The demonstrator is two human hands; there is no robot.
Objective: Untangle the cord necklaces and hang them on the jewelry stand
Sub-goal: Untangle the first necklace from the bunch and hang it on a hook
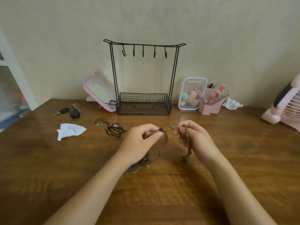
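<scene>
my left hand (142, 140) and my right hand (194, 138) are raised just above the table (48, 159), close together, and the brown cord necklace (165, 140) runs between them. my left thumb and forefinger pinch a knot in the cord, and the other fingers are loosely curled underneath. from that pinch several brown strands drop down and curve back under my left wrist, where a metal pendant (132, 170) lies on the wood. my right hand has its fingers curled round a bunch of the same brown cord, with a loop hanging below the palm. its fingertips hold the cord just beside a small metal ring (172, 127) that sits in the short gap between the two hands. a tangle of black cord necklaces (114, 129) lies on the table to the left of my left hand, near it but apart from it, with a flower-shaped pendant (99, 125) at its left edge. the jewelry stand (144, 75) stands upright at the back against the wall, well beyond both hands, straight ahead. left of the tangle lies a crumpled white tissue (69, 130), and behind that a bunch of keys (71, 111).
</scene>
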